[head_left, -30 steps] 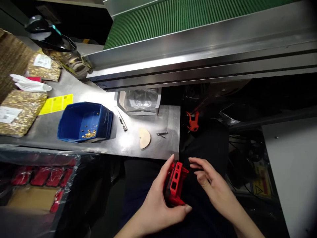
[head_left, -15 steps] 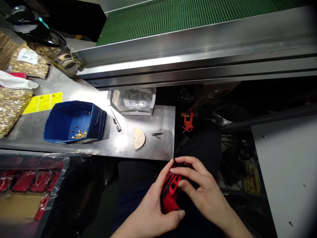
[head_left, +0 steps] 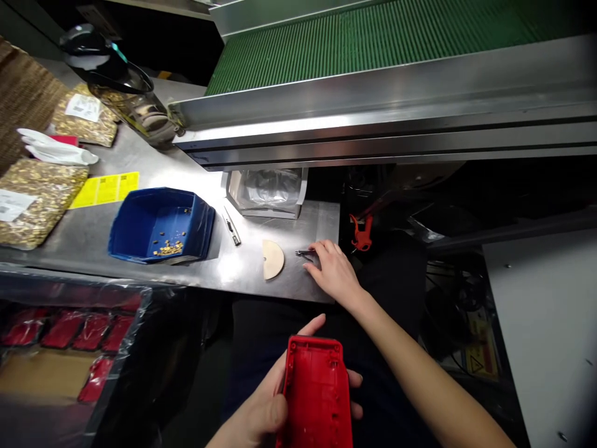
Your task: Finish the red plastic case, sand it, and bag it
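A red plastic housing shell (head_left: 317, 392) rests in my left hand (head_left: 265, 404), its hollow side with ribs and small posts facing up. My left thumb presses along its left side, and fingertips show past its right edge. My right hand (head_left: 333, 270) is over the metal bench at a small pair of nail clippers (head_left: 304, 253). Its fingertips cover the clippers' right end, while the thumb lies below with a gap. The clippers lie on the bench. Left of them is a pale half-round disc (head_left: 273, 259).
A blue bin (head_left: 163, 224) holds small brass pieces. Near it lie a slim knife-like tool (head_left: 232, 227) and a grey bin (head_left: 265, 193). A green conveyor (head_left: 326, 50) runs behind a metal rail. At lower left, a lined box (head_left: 140, 311) contains wrapped red parts.
My right hand has left the red shell and moved up to the clippers on the bench. My left hand has turned the shell so its hollow inside shows. The view has shifted slightly left.
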